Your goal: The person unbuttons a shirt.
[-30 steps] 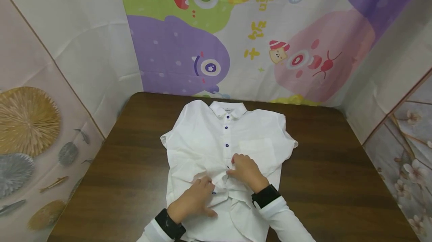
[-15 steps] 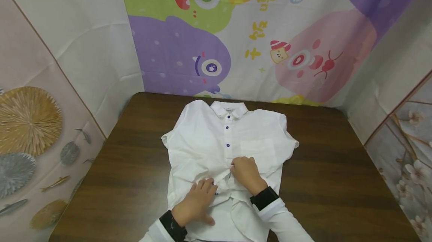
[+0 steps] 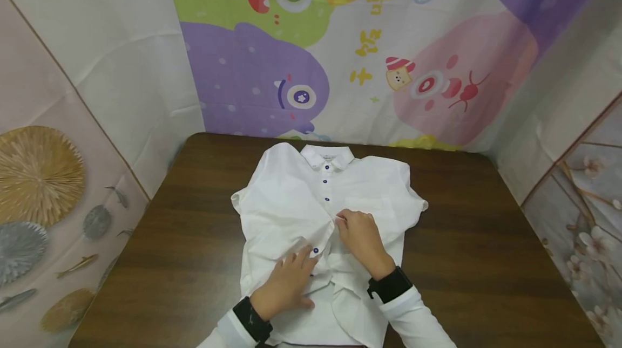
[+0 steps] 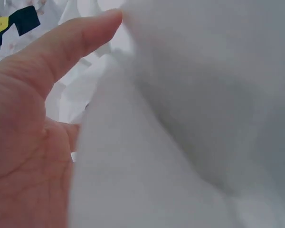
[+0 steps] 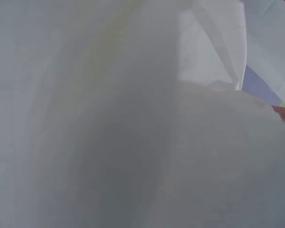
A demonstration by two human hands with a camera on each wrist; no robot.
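A white short-sleeved shirt (image 3: 286, 197) lies front up on the table, collar (image 3: 328, 157) at the far side. Small dark blue buttons run down its front. My right hand (image 3: 362, 240) pinches the shirt's front edge below the third button, fingers curled. Lower left of it, my left hand (image 3: 289, 280) lies on the cloth with fingers fairly straight, fingertips close to a loose button (image 3: 316, 250). In the left wrist view, my thumb (image 4: 76, 42) is extended beside a raised fold that hides some fingers. White cloth (image 5: 133, 142) fills most of the right wrist view and hides the grip.
The shirt's lower front is creased and overlapping. Dark brown wooden table (image 3: 466, 251) surrounds the shirt. A cartoon-printed cloth (image 3: 369, 105) hangs behind the far edge, with patterned hangings at both sides. Each wrist wears a black band (image 3: 390, 284).
The right hand has taken hold of the shirt's front edge and shifted it upward. The left hand has slid slightly up, and a button now shows plainly by its fingertips.
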